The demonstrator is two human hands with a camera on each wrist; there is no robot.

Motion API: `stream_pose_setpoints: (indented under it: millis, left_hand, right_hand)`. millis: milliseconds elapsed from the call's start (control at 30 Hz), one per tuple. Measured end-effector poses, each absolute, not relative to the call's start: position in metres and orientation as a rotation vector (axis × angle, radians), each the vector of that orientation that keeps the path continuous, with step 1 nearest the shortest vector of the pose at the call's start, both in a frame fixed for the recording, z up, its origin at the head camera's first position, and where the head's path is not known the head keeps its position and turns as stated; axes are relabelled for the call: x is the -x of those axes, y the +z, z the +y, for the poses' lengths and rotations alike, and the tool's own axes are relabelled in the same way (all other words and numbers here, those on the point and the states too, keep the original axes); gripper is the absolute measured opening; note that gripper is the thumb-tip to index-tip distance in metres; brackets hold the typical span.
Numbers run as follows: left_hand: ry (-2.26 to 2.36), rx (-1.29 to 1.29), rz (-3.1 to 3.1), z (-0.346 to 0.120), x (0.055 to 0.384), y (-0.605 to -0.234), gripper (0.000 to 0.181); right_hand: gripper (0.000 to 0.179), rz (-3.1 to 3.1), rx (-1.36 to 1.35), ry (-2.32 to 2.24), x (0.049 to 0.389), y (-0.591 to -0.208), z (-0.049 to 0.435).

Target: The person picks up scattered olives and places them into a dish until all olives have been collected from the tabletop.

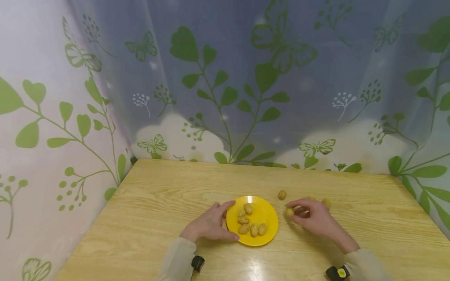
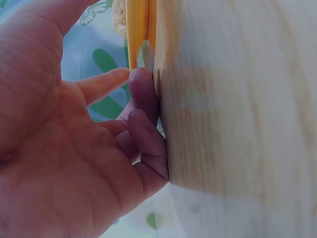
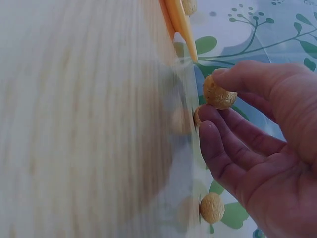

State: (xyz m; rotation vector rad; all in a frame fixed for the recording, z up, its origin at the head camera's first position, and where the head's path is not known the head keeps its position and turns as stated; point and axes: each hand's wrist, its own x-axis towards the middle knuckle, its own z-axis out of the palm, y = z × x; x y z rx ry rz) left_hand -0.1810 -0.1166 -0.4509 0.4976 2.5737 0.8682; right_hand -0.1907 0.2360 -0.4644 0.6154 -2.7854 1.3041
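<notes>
A round yellow plate (image 1: 268, 214) lies on the table with several small potatoes (image 1: 244, 228) on its left and near parts. My left hand (image 1: 212, 224) holds the plate's left side, thumb at the near rim and fingers at the far rim. In the left wrist view the index finger touches the plate's edge (image 2: 132, 29), while other fingers curl by the tabletop. Right of the plate, my right hand (image 1: 314, 218) pinches one small potato (image 3: 219, 93) between thumb and fingertips, apart from the plate.
A loose potato (image 1: 282, 194) lies beyond the right hand's fingertips. Another potato (image 1: 326, 203) sits behind that hand, with one more (image 1: 311, 198) partly hidden by it. The wooden table (image 1: 158, 187) meets a leaf-patterned curtain (image 1: 225, 117) at the back.
</notes>
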Motion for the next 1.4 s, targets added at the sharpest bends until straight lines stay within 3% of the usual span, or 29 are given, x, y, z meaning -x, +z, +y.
stream_pose_setpoints:
  millis: [1400]
  left_hand:
    - [0.863,-0.491,2.573,-0.118,0.182,-0.453,0.106]
  right_hand:
    - [0.027,-2.822,-0.826,1.373,0.196,-0.462,0.175]
